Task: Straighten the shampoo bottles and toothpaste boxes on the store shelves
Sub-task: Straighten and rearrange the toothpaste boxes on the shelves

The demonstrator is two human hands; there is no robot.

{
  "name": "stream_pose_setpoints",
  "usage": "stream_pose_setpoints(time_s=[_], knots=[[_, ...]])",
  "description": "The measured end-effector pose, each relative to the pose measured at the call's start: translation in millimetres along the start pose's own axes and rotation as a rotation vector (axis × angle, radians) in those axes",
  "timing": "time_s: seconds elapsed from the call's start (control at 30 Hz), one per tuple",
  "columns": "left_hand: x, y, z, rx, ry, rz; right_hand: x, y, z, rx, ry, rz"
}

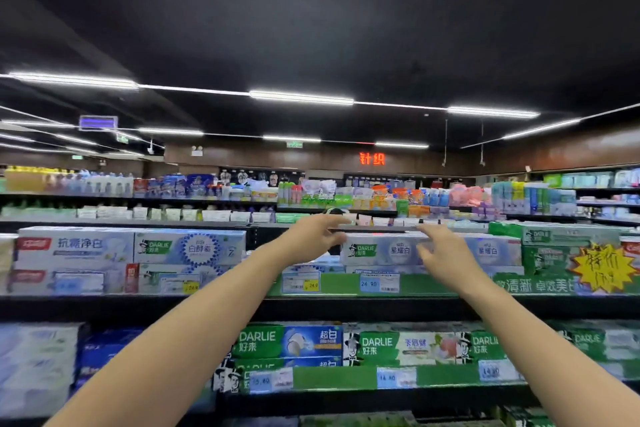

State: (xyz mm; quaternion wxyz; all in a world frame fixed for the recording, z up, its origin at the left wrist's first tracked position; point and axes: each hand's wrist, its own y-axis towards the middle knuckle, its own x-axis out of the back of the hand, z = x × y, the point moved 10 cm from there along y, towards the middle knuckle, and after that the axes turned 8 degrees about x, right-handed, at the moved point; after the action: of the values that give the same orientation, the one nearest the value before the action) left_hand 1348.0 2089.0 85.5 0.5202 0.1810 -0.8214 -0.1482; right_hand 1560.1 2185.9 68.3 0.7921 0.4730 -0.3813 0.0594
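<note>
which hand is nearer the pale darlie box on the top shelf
Right. The right hand overlaps the front of the pale Darlie box, fingers spread. The left hand hovers open just past the box's left end, over the gap in the row.

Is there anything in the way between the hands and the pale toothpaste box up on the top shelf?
Nothing visible blocks them. The left hand and right hand are both open, right at the pale Darlie toothpaste box on the top shelf, with no other product in front of it.
</note>
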Motion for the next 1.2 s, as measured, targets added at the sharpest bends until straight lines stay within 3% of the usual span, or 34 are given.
stream_pose_setpoints(time_s=[0.1,0.4,0.63,0.87,1.2], knots=[[-8,5,-8,-0.004,-0.011,0.061,-16,5,4,0.011,-0.010,0.081],[-24,17,-14,0.015,0.016,0.080,-26,20,11,0.012,0.009,0.103],[8,11,25,0.079,0.271,0.160,-38,23,1,-0.090,0.023,0.107],[40,-5,57,0.122,0.466,0.164,-69,21,45,-0.038,0.169,0.093],[23,0,39,0.074,0.316,0.121,-56,-4,32,-0.127,0.116,-0.069]])
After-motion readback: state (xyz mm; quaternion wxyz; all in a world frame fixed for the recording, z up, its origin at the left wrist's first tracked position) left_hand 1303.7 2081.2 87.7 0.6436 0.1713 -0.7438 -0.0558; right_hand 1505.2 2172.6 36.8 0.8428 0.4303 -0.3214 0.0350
